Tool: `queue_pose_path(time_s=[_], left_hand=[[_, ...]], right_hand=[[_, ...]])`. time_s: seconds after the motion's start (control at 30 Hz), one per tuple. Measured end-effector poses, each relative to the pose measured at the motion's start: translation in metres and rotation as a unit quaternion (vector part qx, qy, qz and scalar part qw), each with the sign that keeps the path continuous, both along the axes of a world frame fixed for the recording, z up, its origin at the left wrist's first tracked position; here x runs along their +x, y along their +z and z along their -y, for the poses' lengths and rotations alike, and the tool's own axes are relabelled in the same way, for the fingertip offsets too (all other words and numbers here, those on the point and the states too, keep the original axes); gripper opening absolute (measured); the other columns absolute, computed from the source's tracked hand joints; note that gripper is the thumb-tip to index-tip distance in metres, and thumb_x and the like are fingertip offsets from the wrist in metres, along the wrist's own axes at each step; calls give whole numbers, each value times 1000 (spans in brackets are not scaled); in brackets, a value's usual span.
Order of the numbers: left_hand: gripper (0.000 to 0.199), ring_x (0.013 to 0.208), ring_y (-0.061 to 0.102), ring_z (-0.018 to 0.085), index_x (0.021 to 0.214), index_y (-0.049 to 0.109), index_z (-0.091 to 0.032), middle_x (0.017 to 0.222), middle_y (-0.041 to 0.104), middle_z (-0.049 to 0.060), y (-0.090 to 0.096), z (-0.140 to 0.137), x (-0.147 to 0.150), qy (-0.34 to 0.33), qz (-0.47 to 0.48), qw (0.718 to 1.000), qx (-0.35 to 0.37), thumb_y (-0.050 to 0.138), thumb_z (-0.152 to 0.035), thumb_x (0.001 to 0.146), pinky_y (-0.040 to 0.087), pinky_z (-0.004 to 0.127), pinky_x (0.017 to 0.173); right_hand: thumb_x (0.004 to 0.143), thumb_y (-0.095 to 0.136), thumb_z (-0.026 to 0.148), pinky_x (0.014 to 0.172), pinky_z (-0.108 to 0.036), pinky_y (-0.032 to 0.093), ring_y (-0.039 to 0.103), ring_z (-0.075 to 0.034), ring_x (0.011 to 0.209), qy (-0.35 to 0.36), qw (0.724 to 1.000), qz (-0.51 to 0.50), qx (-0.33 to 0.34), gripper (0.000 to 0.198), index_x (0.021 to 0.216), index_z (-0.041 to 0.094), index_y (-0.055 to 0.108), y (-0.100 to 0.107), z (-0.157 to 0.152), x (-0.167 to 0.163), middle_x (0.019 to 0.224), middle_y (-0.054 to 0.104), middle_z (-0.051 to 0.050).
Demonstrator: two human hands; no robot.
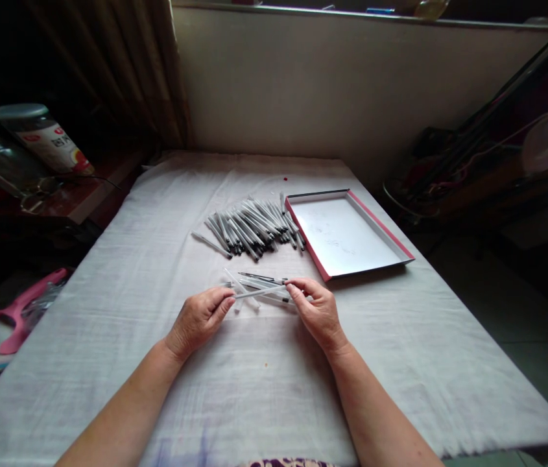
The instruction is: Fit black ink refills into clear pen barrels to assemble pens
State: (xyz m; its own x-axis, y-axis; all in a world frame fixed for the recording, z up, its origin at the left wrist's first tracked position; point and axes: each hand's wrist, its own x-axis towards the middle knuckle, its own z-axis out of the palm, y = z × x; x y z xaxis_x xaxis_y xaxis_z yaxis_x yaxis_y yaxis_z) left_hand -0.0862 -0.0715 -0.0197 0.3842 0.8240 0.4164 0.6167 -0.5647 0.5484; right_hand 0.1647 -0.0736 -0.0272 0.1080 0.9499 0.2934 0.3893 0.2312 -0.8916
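A pale, slim pen tube (261,293) is stretched between my two hands, just above the cloth. My left hand (203,318) pinches its left end between thumb and forefinger. At the other end, the thumb and fingers of my right hand (316,310) are closed on it. Beneath and behind the tube lie loose pen parts (254,280): clear barrels and thin dark refills, crossing each other. Further back is a heap of pens (249,227) with clear barrels and black ends. What the curled fingers of each hand cover is hidden.
A shallow box lid (327,272) with pink-red edges and a white inside lies right of the heap. The table wears a pale cloth (390,363). A lidded jar (45,139) stands on furniture at left. A pink-handled object (15,318) is at the lower left.
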Motion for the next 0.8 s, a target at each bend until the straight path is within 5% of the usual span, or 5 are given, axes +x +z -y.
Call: queue_pose_path(time_s=[0.3, 0.43, 0.57, 0.8], left_hand=[[24, 77, 70, 16, 93, 69, -19, 86, 74, 4, 5, -6, -14, 53, -5, 999, -8, 49, -34, 93, 53, 23, 73], [23, 76, 69, 15, 94, 68, -19, 85, 73, 4, 5, -5, -12, 31, 1, 1000, -6, 50, -32, 93, 52, 22, 72], [22, 77, 69, 15, 95, 68, -19, 85, 73, 3, 3, -2, -8, 15, 1, 1000, -10, 50, -31, 93, 52, 22, 73], [29, 79, 68, 17, 91, 68, -17, 86, 72, 6, 4, -15, -32, 111, -14, 994, 10, 47, -38, 92, 52, 24, 74]], right_hand=[[85, 57, 38, 68, -30, 52, 66, -19, 74, -46, 998, -26, -38, 24, 88, 18, 71, -5, -5, 7, 81, 73, -7], [84, 61, 36, 68, -30, 54, 68, -20, 83, 1, 998, -46, -33, 27, 102, 19, 73, -7, -3, 1, 98, 74, -9], [83, 63, 32, 68, -29, 53, 67, -18, 77, 30, 999, -28, 12, 17, 85, 21, 75, -4, 0, -4, 86, 75, -6], [80, 62, 38, 61, -28, 51, 64, -18, 67, -100, 994, -34, -14, 23, 80, 17, 72, 2, -7, 14, 75, 72, -6]])
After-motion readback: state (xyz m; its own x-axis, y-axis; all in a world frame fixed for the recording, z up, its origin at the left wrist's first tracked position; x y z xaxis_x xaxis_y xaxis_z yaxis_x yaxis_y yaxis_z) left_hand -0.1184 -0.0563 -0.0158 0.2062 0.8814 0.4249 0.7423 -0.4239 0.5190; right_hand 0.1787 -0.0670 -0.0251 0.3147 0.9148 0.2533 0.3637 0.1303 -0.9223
